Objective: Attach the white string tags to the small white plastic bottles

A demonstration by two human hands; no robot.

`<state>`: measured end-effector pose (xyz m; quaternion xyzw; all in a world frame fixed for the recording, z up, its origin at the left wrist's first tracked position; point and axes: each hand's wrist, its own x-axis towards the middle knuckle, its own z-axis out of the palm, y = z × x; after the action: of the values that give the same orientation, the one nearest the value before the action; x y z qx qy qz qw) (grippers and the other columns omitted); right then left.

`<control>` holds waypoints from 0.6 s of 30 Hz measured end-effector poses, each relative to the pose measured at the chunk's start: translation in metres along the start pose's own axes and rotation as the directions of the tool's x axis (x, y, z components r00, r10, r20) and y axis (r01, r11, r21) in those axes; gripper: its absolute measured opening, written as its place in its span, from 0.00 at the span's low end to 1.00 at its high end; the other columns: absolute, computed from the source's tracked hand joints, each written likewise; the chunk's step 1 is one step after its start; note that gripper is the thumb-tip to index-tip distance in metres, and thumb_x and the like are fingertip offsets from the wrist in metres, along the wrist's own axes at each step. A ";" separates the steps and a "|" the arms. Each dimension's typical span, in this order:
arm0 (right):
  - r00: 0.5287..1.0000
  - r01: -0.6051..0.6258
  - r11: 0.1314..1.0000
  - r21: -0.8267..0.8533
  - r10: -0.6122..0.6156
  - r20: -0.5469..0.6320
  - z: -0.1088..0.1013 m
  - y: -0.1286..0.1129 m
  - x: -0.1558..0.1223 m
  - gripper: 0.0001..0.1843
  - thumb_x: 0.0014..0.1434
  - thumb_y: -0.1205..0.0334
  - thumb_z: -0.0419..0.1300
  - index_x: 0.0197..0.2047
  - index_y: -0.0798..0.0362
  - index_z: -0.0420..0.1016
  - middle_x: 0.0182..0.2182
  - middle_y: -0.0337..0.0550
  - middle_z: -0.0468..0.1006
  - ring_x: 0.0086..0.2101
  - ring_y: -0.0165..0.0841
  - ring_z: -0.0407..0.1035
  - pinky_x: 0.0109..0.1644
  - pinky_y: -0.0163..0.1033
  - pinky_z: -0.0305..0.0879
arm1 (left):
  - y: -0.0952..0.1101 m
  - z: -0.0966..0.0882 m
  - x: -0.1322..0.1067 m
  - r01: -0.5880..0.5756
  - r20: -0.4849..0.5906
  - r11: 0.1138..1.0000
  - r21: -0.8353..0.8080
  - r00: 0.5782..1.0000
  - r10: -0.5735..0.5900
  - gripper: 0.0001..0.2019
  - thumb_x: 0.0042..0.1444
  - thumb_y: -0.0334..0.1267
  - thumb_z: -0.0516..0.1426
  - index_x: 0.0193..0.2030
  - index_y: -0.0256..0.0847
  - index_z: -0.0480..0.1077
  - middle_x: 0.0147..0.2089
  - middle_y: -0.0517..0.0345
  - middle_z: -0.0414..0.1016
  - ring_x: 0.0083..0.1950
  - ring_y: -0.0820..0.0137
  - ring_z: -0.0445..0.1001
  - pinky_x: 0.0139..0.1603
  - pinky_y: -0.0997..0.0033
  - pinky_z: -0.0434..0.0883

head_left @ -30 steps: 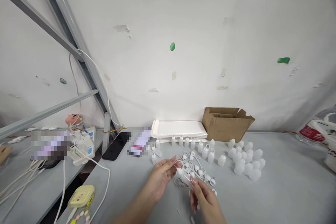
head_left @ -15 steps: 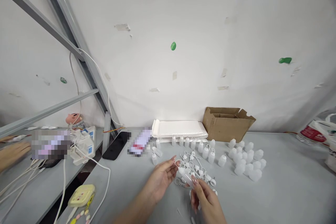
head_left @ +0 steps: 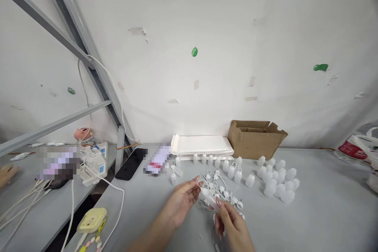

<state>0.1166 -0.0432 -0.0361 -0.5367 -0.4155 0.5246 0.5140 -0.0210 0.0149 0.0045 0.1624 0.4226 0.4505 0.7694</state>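
My right hand grips a small white translucent squeeze bottle by its lower body, tilted with the nozzle end toward my left hand. With thumb and finger pinched, my left hand holds a thin white strap at the bottle's nozzle end. Under and behind the bottle lies a loose heap of white caps with ring straps. Several capped bottles stand in a rough row beyond the heap. To the right is a cluster of bottles without visible caps.
A cardboard box and stacked white padded mailers sit against the wall. On the left are a black phone, a phone with a blurred screen, a yellow case, cables and a power strip. Another person's hand is at far left.
The other person's hand at far left has drawn back toward the left edge. My hands and the bottle are almost unmoved.
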 end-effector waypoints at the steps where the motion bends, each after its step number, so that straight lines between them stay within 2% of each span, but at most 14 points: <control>1: 1.000 -0.003 1.000 -0.003 0.003 -0.003 0.000 0.000 0.000 0.31 0.47 0.30 0.50 0.26 0.54 0.68 0.14 0.35 0.62 0.18 0.28 0.57 0.22 0.32 0.56 | 0.000 0.000 0.001 -0.002 0.003 1.000 0.005 1.000 0.002 0.04 0.47 0.31 0.61 0.32 0.36 0.75 0.32 0.54 0.77 0.31 0.75 0.72 0.37 0.78 0.66; 4: 1.000 -0.013 1.000 -0.025 0.014 0.023 0.000 -0.001 0.000 0.32 0.46 0.30 0.50 0.25 0.54 0.66 0.15 0.36 0.62 0.18 0.29 0.57 0.22 0.33 0.56 | 0.000 -0.002 0.002 -0.017 0.008 0.999 0.037 1.000 0.016 0.05 0.45 0.32 0.62 0.31 0.36 0.75 0.33 0.54 0.78 0.32 0.75 0.72 0.38 0.77 0.66; 6: 1.000 0.004 0.999 -0.049 -0.005 -0.017 0.001 -0.001 -0.001 0.31 0.47 0.30 0.49 0.24 0.53 0.65 0.15 0.35 0.62 0.18 0.28 0.57 0.22 0.32 0.56 | 0.000 -0.003 0.002 -0.051 0.016 0.995 0.083 0.999 0.049 0.05 0.43 0.33 0.63 0.30 0.36 0.75 0.33 0.53 0.78 0.32 0.75 0.72 0.40 0.77 0.65; 9: 0.994 0.028 0.991 -0.129 -0.041 -0.100 0.003 0.000 -0.003 0.29 0.49 0.32 0.49 0.23 0.52 0.64 0.14 0.34 0.60 0.18 0.28 0.55 0.23 0.33 0.54 | 0.000 -0.004 0.002 -0.164 0.047 0.968 0.189 0.986 0.158 0.08 0.42 0.36 0.64 0.28 0.34 0.76 0.32 0.50 0.78 0.34 0.72 0.72 0.42 0.74 0.64; 12: 0.989 0.043 0.978 -0.206 -0.071 -0.127 0.005 0.001 -0.005 0.28 0.50 0.33 0.48 0.22 0.51 0.63 0.14 0.34 0.60 0.18 0.30 0.56 0.24 0.34 0.54 | -0.002 -0.004 0.003 -0.277 0.070 0.912 0.302 0.961 0.268 0.10 0.41 0.40 0.64 0.26 0.33 0.76 0.30 0.49 0.78 0.36 0.68 0.72 0.45 0.70 0.63; 15: 0.988 0.055 0.974 -0.220 -0.084 -0.129 0.004 0.002 -0.005 0.28 0.51 0.33 0.47 0.23 0.51 0.63 0.14 0.34 0.60 0.18 0.30 0.56 0.24 0.34 0.55 | -0.005 -0.004 0.004 -0.318 0.037 0.860 0.399 0.943 0.332 0.11 0.41 0.42 0.64 0.24 0.34 0.76 0.29 0.50 0.78 0.36 0.65 0.72 0.46 0.68 0.62; 18: 0.987 0.063 0.970 -0.233 -0.095 -0.128 0.003 0.002 -0.005 0.27 0.52 0.34 0.47 0.22 0.50 0.62 0.15 0.35 0.61 0.18 0.30 0.56 0.24 0.34 0.55 | -0.009 -0.003 0.004 -0.324 0.003 0.849 0.418 0.935 0.355 0.12 0.40 0.43 0.64 0.22 0.35 0.75 0.29 0.50 0.78 0.37 0.65 0.72 0.46 0.69 0.62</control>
<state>0.1127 -0.0479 -0.0372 -0.6102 -0.4576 0.4142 0.4967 -0.0170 0.0126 -0.0046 0.3761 0.5009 0.4856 0.6097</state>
